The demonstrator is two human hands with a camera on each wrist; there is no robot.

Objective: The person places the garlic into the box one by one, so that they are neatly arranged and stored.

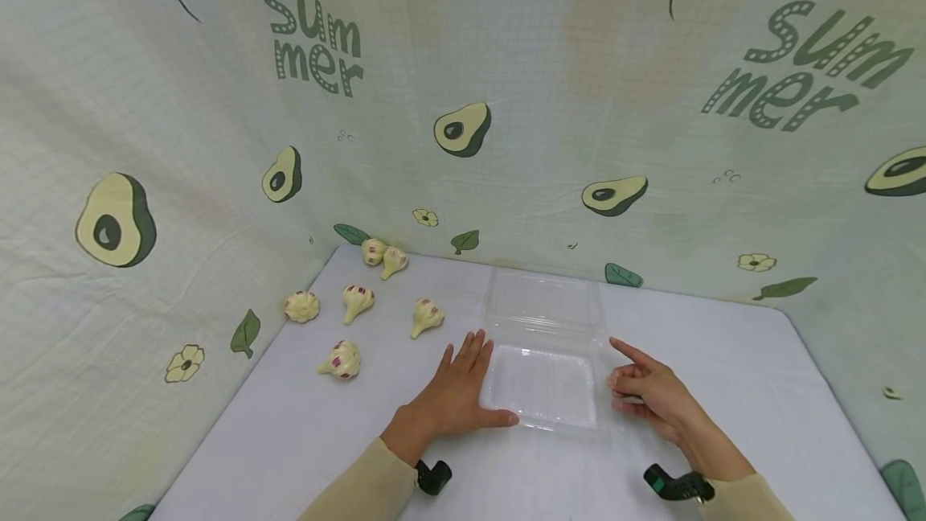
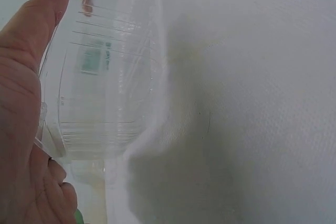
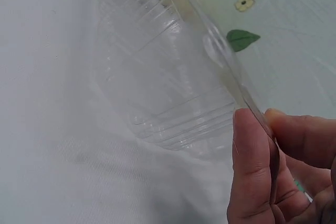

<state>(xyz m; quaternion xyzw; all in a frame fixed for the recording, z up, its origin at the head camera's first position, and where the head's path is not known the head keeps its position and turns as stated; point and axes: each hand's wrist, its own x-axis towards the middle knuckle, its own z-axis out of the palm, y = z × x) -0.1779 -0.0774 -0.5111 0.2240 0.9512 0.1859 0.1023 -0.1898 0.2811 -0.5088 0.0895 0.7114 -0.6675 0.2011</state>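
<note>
A clear plastic clamshell container (image 1: 546,388) lies on the white table, its lid (image 1: 546,300) folded back toward the rear wall. At its left side is my left hand (image 1: 456,396), fingers spread and straight, the thumb along the near rim. The left wrist view shows that thumb (image 2: 39,22) at the edge of the clear wall. My right hand (image 1: 654,396) is at the right edge, index finger extended in the head view. In the right wrist view the rim (image 3: 244,90) runs between the thumb and a finger (image 3: 252,166), which pinch it.
Several garlic bulbs (image 1: 343,360) lie scattered on the left part of the table, two of them (image 1: 394,262) by the back edge. A cloth wall printed with avocados (image 1: 463,129) closes off the back and sides. Black wrist cameras (image 1: 434,478) sit on both wrists.
</note>
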